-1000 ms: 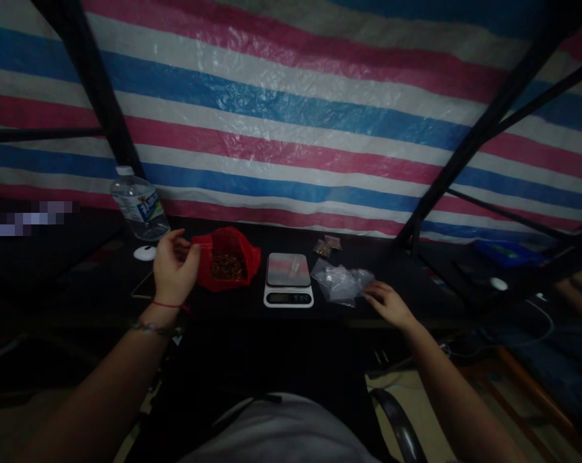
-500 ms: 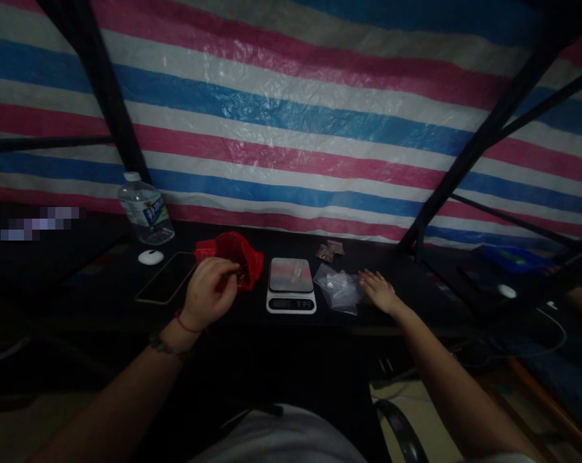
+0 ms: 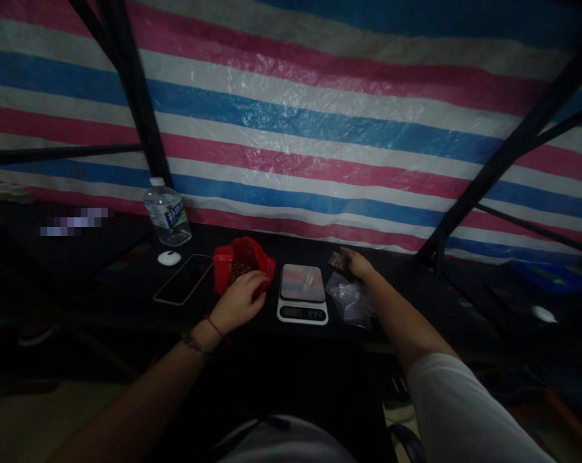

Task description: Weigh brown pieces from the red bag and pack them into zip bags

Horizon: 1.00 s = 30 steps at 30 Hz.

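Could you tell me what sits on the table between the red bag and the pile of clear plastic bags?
The head view shows a small digital scale between the red bag and the clear plastic bags.

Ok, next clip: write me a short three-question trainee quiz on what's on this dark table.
1. True or false: the left hand rests at the red bag.
2. What lies directly between the red bag and the clear plastic bags? A) phone B) digital scale C) water bottle
3. Fill in: the right hand reaches to the small filled packets at the table's ____ edge.

Key: 1 true. 2 B, the digital scale. 3 far. The phone and water bottle sit left of the red bag.
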Each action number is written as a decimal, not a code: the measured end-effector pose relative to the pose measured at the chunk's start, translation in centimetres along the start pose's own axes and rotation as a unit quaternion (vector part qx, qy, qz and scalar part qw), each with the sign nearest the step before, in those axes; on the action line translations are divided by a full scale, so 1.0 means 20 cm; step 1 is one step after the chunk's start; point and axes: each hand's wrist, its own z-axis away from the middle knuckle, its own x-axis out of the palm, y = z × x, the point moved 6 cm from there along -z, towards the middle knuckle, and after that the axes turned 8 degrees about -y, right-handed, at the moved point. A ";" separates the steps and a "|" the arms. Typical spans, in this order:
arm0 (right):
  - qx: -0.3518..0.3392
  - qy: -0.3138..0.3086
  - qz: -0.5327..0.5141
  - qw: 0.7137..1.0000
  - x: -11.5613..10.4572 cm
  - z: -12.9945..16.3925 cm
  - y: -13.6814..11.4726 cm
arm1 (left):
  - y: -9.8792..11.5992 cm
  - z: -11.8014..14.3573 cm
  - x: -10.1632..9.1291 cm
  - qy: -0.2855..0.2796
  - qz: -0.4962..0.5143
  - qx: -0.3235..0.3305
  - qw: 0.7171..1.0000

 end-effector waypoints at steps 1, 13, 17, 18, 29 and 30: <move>0.015 0.004 -0.016 1.000 -0.01 0.00 0.02 | 0.00 0.00 -0.01 0.015 0.009 0.000 1.000; -0.036 -0.001 -0.655 0.754 -0.17 0.33 -0.56 | 0.06 0.00 0.00 0.004 0.329 -0.069 0.942; -0.035 -0.121 -0.708 0.695 -0.03 0.57 -0.94 | 0.12 0.01 0.02 -0.031 0.446 -0.106 0.888; -0.032 -0.142 -0.710 0.689 0.01 0.61 -0.99 | 0.13 0.01 0.02 -0.034 0.454 -0.115 0.883; -0.103 0.002 -0.458 0.883 0.02 0.80 -1.00 | 0.19 0.04 0.04 -0.078 0.486 -0.155 0.857; -0.123 -0.038 -0.432 0.893 0.04 0.84 -1.03 | 0.20 0.04 0.05 -0.082 0.482 -0.151 0.859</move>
